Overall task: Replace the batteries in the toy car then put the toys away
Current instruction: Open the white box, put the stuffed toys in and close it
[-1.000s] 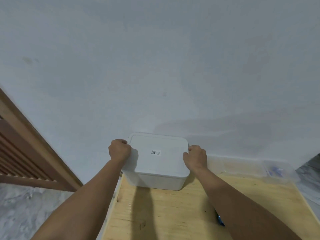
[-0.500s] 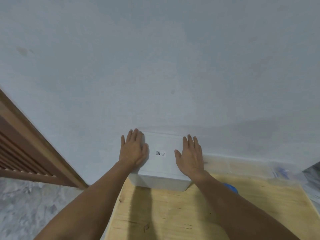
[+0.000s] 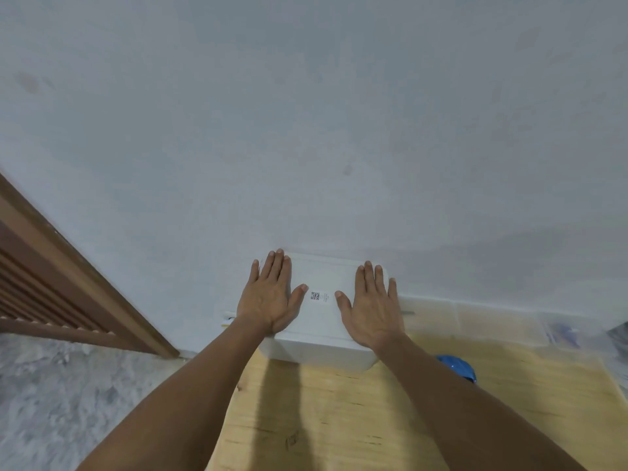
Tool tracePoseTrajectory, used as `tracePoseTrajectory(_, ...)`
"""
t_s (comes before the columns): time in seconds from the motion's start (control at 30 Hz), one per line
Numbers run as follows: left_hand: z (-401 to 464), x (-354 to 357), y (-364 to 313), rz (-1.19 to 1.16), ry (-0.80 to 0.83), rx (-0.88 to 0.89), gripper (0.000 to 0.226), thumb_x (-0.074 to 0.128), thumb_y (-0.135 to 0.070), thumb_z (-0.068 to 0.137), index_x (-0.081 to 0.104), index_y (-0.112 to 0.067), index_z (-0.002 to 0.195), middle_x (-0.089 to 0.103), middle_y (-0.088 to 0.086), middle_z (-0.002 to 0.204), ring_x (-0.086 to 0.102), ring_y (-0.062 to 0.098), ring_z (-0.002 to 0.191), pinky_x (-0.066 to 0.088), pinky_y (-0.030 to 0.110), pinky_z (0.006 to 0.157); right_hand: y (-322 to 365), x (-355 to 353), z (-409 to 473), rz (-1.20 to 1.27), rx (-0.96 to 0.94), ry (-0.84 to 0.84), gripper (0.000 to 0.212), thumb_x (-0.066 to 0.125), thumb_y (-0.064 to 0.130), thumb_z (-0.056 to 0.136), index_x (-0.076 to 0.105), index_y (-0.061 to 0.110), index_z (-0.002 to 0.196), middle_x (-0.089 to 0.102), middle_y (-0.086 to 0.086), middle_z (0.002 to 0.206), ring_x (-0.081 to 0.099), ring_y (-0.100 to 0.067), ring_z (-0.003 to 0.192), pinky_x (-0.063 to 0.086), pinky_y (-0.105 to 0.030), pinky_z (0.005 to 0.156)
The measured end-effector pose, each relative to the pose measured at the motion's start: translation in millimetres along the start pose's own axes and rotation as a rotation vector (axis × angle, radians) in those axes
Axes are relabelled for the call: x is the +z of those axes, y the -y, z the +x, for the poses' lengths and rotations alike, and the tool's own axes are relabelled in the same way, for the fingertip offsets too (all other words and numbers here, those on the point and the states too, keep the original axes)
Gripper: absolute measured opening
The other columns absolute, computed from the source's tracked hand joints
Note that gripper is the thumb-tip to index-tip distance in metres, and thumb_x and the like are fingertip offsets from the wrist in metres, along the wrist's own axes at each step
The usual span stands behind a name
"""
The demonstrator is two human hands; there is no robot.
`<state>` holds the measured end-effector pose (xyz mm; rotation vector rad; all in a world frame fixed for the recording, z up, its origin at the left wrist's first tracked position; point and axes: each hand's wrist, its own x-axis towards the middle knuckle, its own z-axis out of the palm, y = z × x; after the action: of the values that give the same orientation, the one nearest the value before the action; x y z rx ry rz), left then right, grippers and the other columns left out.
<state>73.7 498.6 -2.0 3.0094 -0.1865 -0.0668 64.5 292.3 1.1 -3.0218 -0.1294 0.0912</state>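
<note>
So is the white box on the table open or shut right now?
Shut. The lid sits flat across the white box, with the left hand and right hand lying flat, fingers spread, on top. Whether it has latched cannot be told.

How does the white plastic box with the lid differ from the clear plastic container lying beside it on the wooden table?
The white plastic box is opaque, while the clear plastic container is see-through, its contents only a blur. The white box stands taller; the clear container looks low and flat. The left hand and right hand lie flat on the white box's lid; nothing touches the clear container. Both sit against the wall at the far edge of the wooden table.
</note>
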Motion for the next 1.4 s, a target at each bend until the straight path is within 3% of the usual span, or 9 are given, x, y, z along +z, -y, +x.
tracePoseTrajectory(0.57, 4, 2, 3, 0.023, 0.035, 0.010, 0.076, 0.010, -0.056, 0.098, -0.001, -0.008, 0.155, -0.008, 0.007, 0.164, -0.011, 0.017, 0.150, -0.003, 0.040, 0.122, -6, 2, 3, 0.021, -0.041, -0.045, 0.078, 0.020, 0.057, 0.093, 0.013, 0.004, 0.151, 0.009, -0.012, 0.161, 0.005, -0.027, 0.149, 0.007, -0.046, 0.121)
tracePoseTrajectory(0.87, 4, 4, 4, 0.031, 0.015, 0.022, 0.076, 0.009, -0.056, 0.098, 0.000, -0.007, 0.155, -0.008, 0.007, 0.163, -0.012, 0.018, 0.150, -0.003, 0.043, 0.122, -3, 10, 4, 0.016, 0.062, -0.122, 0.079, 0.027, 0.052, 0.089, 0.042, -0.011, 0.135, 0.042, -0.029, 0.143, 0.036, -0.042, 0.136, 0.035, -0.051, 0.110)
tracePoseTrajectory(0.93, 3, 4, 3, 0.028, 0.025, 0.021, 0.075, 0.009, -0.056, 0.098, 0.000, -0.007, 0.155, -0.008, 0.007, 0.163, -0.012, 0.018, 0.150, -0.003, 0.044, 0.122, -4, 10, 5, 0.023, 0.052, -0.107, 0.080, 0.026, 0.052, 0.090, 0.039, -0.011, 0.137, 0.038, -0.029, 0.146, 0.032, -0.042, 0.139, 0.033, -0.050, 0.112)
tracePoseTrajectory(1.07, 2, 5, 2, 0.024, 0.006, 0.025, 0.075, 0.008, -0.057, 0.098, 0.003, -0.008, 0.155, -0.006, 0.008, 0.164, -0.010, 0.019, 0.150, -0.002, 0.046, 0.122, -8, 8, 6, 0.086, 0.028, -0.054, 0.079, 0.028, 0.051, 0.094, 0.022, -0.007, 0.147, 0.016, -0.025, 0.156, 0.009, -0.037, 0.147, 0.013, -0.045, 0.121)
tracePoseTrajectory(1.17, 0, 3, 1, 0.060, -0.027, 0.031, 0.071, 0.012, -0.055, 0.099, 0.017, -0.007, 0.152, 0.007, 0.009, 0.163, -0.001, 0.023, 0.151, 0.001, 0.048, 0.121, -11, 0, 3, 0.141, -0.007, -0.023, 0.074, 0.034, 0.045, 0.098, 0.015, -0.007, 0.148, 0.006, -0.023, 0.159, -0.002, -0.034, 0.148, 0.005, -0.042, 0.122)
tracePoseTrajectory(1.23, -2, 2, -2, 0.126, -0.090, 0.062, 0.062, 0.016, -0.048, 0.100, 0.035, -0.007, 0.141, 0.029, 0.011, 0.154, 0.016, 0.028, 0.147, 0.010, 0.051, 0.119, -15, -6, 0, 0.194, -0.023, 0.040, 0.073, 0.035, 0.043, 0.100, 0.007, -0.002, 0.150, -0.004, -0.017, 0.160, -0.011, -0.028, 0.148, 0.001, -0.039, 0.122)
tracePoseTrajectory(1.33, -7, -1, -14, 0.180, -0.158, 0.079, 0.055, 0.015, -0.039, 0.096, 0.054, -0.008, 0.119, 0.055, 0.010, 0.122, 0.046, 0.031, 0.116, 0.032, 0.046, 0.105, -23, -12, -6, 0.258, -0.028, 0.089, 0.068, 0.034, 0.041, 0.101, 0.007, 0.005, 0.152, -0.006, -0.007, 0.162, -0.013, -0.022, 0.148, 0.004, -0.037, 0.122)
tracePoseTrajectory(1.4, -10, -2, -21, 0.171, -0.180, 0.050, 0.050, 0.020, -0.035, 0.095, 0.056, -0.007, 0.118, 0.058, 0.009, 0.113, 0.052, 0.030, 0.100, 0.039, 0.042, 0.091, -27, -12, -13, 0.245, -0.038, 0.066, 0.063, 0.035, 0.037, 0.101, 0.014, 0.006, 0.151, 0.001, -0.006, 0.162, -0.007, -0.023, 0.149, 0.007, -0.037, 0.121)
